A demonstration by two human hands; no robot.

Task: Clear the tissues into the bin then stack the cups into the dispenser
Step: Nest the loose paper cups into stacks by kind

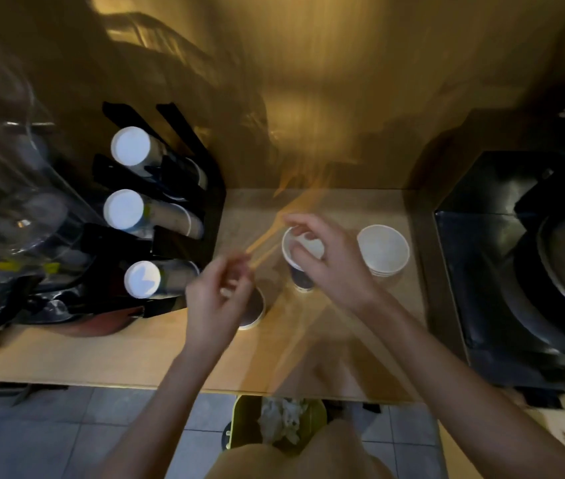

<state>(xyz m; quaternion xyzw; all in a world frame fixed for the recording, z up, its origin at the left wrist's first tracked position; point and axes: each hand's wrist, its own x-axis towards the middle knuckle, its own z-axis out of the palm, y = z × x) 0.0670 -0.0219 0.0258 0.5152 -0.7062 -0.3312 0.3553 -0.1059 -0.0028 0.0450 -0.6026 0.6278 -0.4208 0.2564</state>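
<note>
My right hand [329,264] grips the rim of a white paper cup with a dark sleeve [300,276], upright on the wooden counter [136,354]. My left hand [217,299] hovers with curled fingers, blurred, just above a second dark cup [255,312]; whether it holds anything I cannot tell. A short stack of white cups [383,250] stands to the right of the gripped cup. At the left, the black cup dispenser [184,243] holds three rows of cups lying on their sides. Below the counter edge, a yellow-green bin [243,420] contains crumpled tissues [282,421].
A large black appliance [516,271] fills the counter's right side. Clear plastic containers [15,202] crowd the far left beside the dispenser. A tan wall rises behind the counter. Grey tiled floor [49,437] lies below the front edge.
</note>
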